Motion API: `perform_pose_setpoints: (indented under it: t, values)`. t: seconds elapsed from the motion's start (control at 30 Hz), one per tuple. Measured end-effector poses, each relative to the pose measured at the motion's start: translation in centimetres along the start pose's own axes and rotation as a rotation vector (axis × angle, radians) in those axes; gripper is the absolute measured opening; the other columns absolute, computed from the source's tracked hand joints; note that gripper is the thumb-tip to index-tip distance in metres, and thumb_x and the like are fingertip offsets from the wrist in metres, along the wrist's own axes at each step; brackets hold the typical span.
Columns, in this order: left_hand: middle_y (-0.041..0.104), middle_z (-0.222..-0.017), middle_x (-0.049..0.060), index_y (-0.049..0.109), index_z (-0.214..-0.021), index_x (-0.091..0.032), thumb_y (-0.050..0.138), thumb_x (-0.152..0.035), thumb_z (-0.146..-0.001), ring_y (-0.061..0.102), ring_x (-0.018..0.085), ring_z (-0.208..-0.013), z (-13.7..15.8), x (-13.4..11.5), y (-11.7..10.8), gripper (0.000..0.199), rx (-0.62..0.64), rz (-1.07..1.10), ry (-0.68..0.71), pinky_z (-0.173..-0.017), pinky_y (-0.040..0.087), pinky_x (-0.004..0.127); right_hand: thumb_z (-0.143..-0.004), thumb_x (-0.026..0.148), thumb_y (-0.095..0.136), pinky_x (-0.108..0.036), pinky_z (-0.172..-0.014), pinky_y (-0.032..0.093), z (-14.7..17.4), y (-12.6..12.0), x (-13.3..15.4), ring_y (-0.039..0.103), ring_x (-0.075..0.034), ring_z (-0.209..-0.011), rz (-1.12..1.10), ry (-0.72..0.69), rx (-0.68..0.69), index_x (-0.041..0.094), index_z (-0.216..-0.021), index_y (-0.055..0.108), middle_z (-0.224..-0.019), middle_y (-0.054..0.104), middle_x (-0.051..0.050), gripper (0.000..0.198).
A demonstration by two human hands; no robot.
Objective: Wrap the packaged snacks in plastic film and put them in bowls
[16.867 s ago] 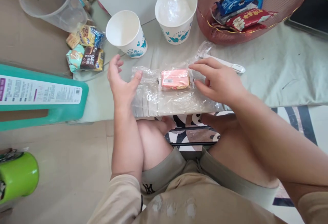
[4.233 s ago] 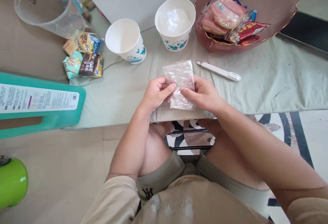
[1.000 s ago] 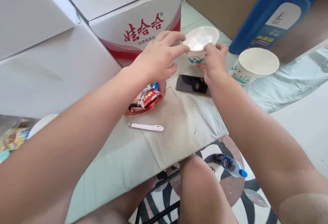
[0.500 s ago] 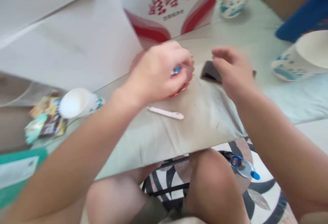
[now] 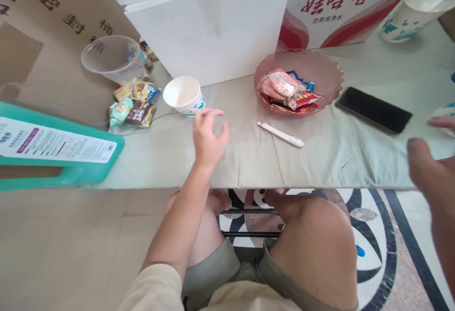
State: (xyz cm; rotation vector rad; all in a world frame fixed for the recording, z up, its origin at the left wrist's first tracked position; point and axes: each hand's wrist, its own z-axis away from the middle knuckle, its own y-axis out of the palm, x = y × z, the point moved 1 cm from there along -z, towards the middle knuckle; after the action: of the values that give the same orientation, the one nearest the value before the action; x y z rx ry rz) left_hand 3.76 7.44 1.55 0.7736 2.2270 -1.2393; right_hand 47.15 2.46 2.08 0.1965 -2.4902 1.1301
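Observation:
My left hand (image 5: 209,138) is open above the cloth, fingers apart and nothing held. Its fingertips are right by a white paper cup (image 5: 183,94) with blue print; whether they touch it I cannot tell. At the right edge, my right hand (image 5: 432,161) is partly cut off, thumb and finger apart. A finger reaches over a second paper cup (image 5: 446,112), mostly out of view. Between the hands stands a pink scalloped bowl (image 5: 329,74) holding wrapped snacks (image 5: 284,88). In front of it lies a white utility knife (image 5: 280,134), with a black phone (image 5: 373,109) to the right.
Snack packets (image 5: 135,107) and a clear plastic tub (image 5: 113,59) stand at the left, near a green jug (image 5: 110,159). White boxes (image 5: 220,31) line the back. Another paper cup (image 5: 408,17) is at the back right. My knees are below the table edge.
The view has swung left. My left hand has left the bowl and moved to the left-hand paper cup. My right hand has gone from the phone toward the right edge.

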Motion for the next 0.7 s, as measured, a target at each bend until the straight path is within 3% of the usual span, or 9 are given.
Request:
perform_pose_setpoints:
  t: [0.07, 0.1, 0.13, 0.23, 0.33, 0.43, 0.57, 0.7]
  values:
    - [0.056, -0.135, 0.016, 0.066, -0.117, -0.02, 0.065, -0.009, -0.08, 0.057, 0.031, -0.135, -1.2, 3.0, -1.1, 0.039, -0.191, -0.151, -0.156, -0.122, 0.044, 0.049, -0.088, 0.038, 0.06, -0.065, -0.1, 0.055, 1.0, 1.4, 6.0, 0.074, -0.04, -0.116, -0.163, -0.216, 0.088, 0.034, -0.112, 0.072, -0.114, 0.08, -0.018, 0.027]
    - [0.051, -0.142, 0.018, 0.063, -0.125, -0.02, 0.066, -0.008, -0.079, 0.051, 0.032, -0.142, -1.8, 4.4, -1.6, 0.047, -0.249, -0.205, -0.232, -0.126, 0.04, 0.05, -0.084, 0.031, 0.064, -0.062, -0.095, 0.059, 1.7, 2.2, 9.2, 0.077, -0.038, -0.109, -0.257, -0.311, 0.06, 0.032, -0.108, 0.07, -0.107, 0.08, -0.017, 0.025]
    - [0.046, -0.146, 0.019, 0.059, -0.131, -0.02, 0.066, -0.007, -0.079, 0.047, 0.032, -0.146, -2.2, 5.7, -2.2, 0.054, -0.286, -0.245, -0.303, -0.128, 0.037, 0.051, -0.084, 0.026, 0.064, -0.059, -0.095, 0.06, 2.4, 3.3, 12.3, 0.077, -0.036, -0.109, -0.332, -0.349, 0.124, 0.03, -0.108, 0.067, -0.111, 0.079, -0.016, 0.024]
    - [0.04, -0.154, 0.021, 0.052, -0.141, -0.019, 0.067, -0.009, -0.081, 0.041, 0.034, -0.153, -3.1, 9.4, -4.3, 0.063, -0.327, -0.337, -0.467, -0.131, 0.031, 0.054, -0.09, 0.022, 0.061, -0.056, -0.098, 0.059, 5.3, 6.9, 20.4, 0.075, -0.032, -0.113, -0.55, -0.391, 0.316, 0.026, -0.108, 0.065, -0.116, 0.076, -0.013, 0.019]
    - [0.026, -0.166, 0.022, 0.054, -0.144, -0.021, 0.073, -0.015, -0.078, 0.027, 0.042, -0.161, -3.2, 12.6, -6.9, 0.069, -0.307, -0.443, -0.582, -0.131, 0.025, 0.063, -0.093, 0.02, 0.056, -0.052, -0.096, 0.06, 8.8, 10.2, 25.5, 0.074, -0.029, -0.11, -0.653, -0.337, 0.475, 0.027, -0.11, 0.063, -0.116, 0.075, -0.01, 0.02]
    - [0.025, -0.17, 0.022, 0.055, -0.146, -0.023, 0.076, -0.019, -0.078, 0.02, 0.047, -0.163, -2.8, 15.0, -9.1, 0.071, -0.257, -0.478, -0.668, -0.129, 0.024, 0.069, -0.093, 0.019, 0.055, -0.048, -0.09, 0.062, 11.6, 12.1, 27.4, 0.074, -0.028, -0.106, -0.669, -0.358, 0.547, 0.026, -0.111, 0.063, -0.113, 0.074, -0.011, 0.02]
    - [0.055, -0.145, 0.019, 0.063, -0.135, -0.025, 0.071, -0.021, -0.085, 0.047, 0.042, -0.147, -2.8, 16.7, -10.3, 0.051, -0.281, -0.45, -0.671, -0.124, 0.036, 0.065, -0.092, 0.019, 0.057, -0.046, -0.089, 0.062, 12.7, 12.9, 27.4, 0.074, -0.028, -0.105, -0.655, -0.359, 0.592, 0.026, -0.112, 0.064, -0.113, 0.074, -0.01, 0.022]
    - [0.057, -0.131, 0.016, 0.065, -0.123, -0.021, 0.067, -0.015, -0.084, 0.058, 0.033, -0.133, -3.1, 17.2, -10.1, 0.04, -0.353, -0.363, -0.613, -0.119, 0.047, 0.051, -0.092, 0.02, 0.057, -0.046, -0.089, 0.061, 12.2, 12.6, 26.8, 0.073, -0.028, -0.105, -0.63, -0.342, 0.558, 0.027, -0.11, 0.065, -0.11, 0.074, -0.009, 0.021]
